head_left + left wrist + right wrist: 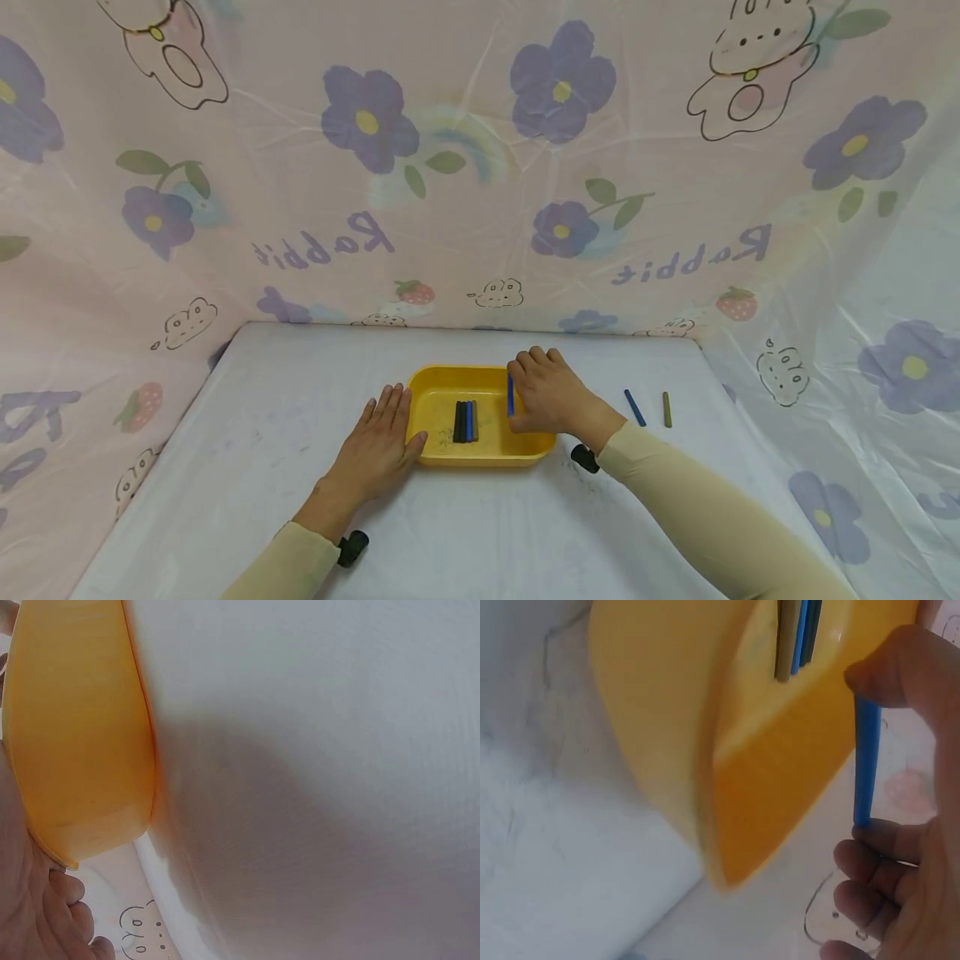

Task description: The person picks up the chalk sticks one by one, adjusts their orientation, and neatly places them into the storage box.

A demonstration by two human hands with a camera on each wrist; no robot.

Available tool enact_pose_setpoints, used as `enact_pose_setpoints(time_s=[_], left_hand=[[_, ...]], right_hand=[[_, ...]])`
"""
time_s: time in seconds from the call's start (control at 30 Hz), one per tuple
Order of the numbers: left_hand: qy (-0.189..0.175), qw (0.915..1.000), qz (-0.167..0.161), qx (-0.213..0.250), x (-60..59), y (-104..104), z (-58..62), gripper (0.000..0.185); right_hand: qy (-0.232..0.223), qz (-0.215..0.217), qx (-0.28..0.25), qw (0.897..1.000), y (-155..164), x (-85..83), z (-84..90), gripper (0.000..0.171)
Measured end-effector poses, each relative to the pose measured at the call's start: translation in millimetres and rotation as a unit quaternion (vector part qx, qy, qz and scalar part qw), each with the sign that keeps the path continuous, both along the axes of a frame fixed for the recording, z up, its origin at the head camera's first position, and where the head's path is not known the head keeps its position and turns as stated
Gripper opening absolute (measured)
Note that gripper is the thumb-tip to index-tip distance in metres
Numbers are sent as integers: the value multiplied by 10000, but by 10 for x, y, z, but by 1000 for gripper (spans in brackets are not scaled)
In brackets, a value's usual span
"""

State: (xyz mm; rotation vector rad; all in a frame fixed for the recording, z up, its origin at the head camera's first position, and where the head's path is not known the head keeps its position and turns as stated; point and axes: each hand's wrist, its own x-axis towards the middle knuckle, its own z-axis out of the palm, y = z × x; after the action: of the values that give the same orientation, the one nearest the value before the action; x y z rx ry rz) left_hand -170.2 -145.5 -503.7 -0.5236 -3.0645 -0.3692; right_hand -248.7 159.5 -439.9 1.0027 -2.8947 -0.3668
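**Sticks into the yellow tray: four in or at the tray, two left on the table**

Head view. We log a yellow tray (450, 379) on the white table (247, 433). Three sticks (465, 421) lie side by side on its floor: dark, blue, olive. Our right hand (543, 392) pinches a fourth, a blue stick (511, 394), at the tray's right wall, just over the inside. Our left hand (378, 442) lies flat, fingers straight, against the tray's left side. Outstanding, by our count: a blue stick on the table (634, 407) and an olive stick (667, 409), both to the right, well apart from the tray.

Left wrist view. We see only the tray's outer wall (75, 735), bare table and fingertips (67, 900); no stick shows here.

Right wrist view. Thumb and fingers (877, 855) hold the blue stick upright beside the tray's rim (780, 765), not yet released. The three sticks inside show at the top.

We judge the job roughly half done.
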Motion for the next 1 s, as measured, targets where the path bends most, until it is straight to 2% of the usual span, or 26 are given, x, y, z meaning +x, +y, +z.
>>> enact_pose_setpoints(time_s=[0.37,1.0], left_hand=[[-43,10000,7,67,-6,-1,-26,81],[-23,9999,-4,126,4,-3,-31,80]], right_hand=[[-277,-61,241,9993,-195,45,-124,65],[-406,-34,202,9990,-298,64,-350,71]])
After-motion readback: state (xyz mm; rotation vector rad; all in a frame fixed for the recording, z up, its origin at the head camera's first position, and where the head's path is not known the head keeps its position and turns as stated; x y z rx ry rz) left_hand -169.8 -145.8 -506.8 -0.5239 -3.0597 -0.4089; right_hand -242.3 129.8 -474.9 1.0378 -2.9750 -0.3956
